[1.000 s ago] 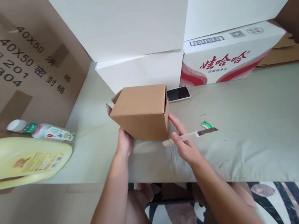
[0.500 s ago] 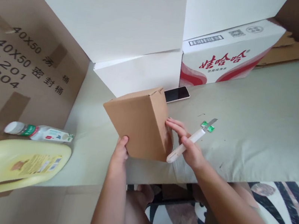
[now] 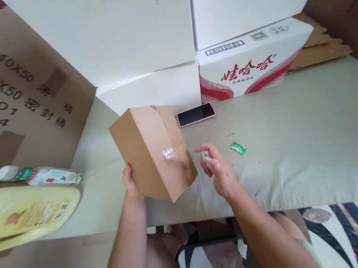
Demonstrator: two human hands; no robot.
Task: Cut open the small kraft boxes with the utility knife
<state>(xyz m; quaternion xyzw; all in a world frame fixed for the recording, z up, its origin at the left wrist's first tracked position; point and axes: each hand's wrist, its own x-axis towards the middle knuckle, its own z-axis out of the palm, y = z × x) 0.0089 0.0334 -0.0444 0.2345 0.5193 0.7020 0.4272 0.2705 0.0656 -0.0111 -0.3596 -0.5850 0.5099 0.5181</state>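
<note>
My left hand [image 3: 131, 182] grips the lower left edge of a small brown cardboard box [image 3: 139, 157], thumb on its side and fingers hidden behind it. The box is held tilted, and a taped face with shiny clear tape [image 3: 169, 153] is turned toward the right. Just right of the box, apart from it, my right hand [image 3: 222, 175] is closed around a white-handled utility knife [image 3: 207, 158]. Only part of the knife's pale handle shows; its blade cannot be made out.
A phone [image 3: 196, 114] lies behind the box. To the right is a green wrapped packet [image 3: 238, 148]. White cartons [image 3: 245, 79] stand at the back. A small bottle [image 3: 39, 175] and a yellow jug [image 3: 23, 213] lie at left, beside a large carton [image 3: 33, 84].
The box has turned in my left hand so its taped face shows more. My right hand has come off the box, and the knife has swung so its blade no longer shows.
</note>
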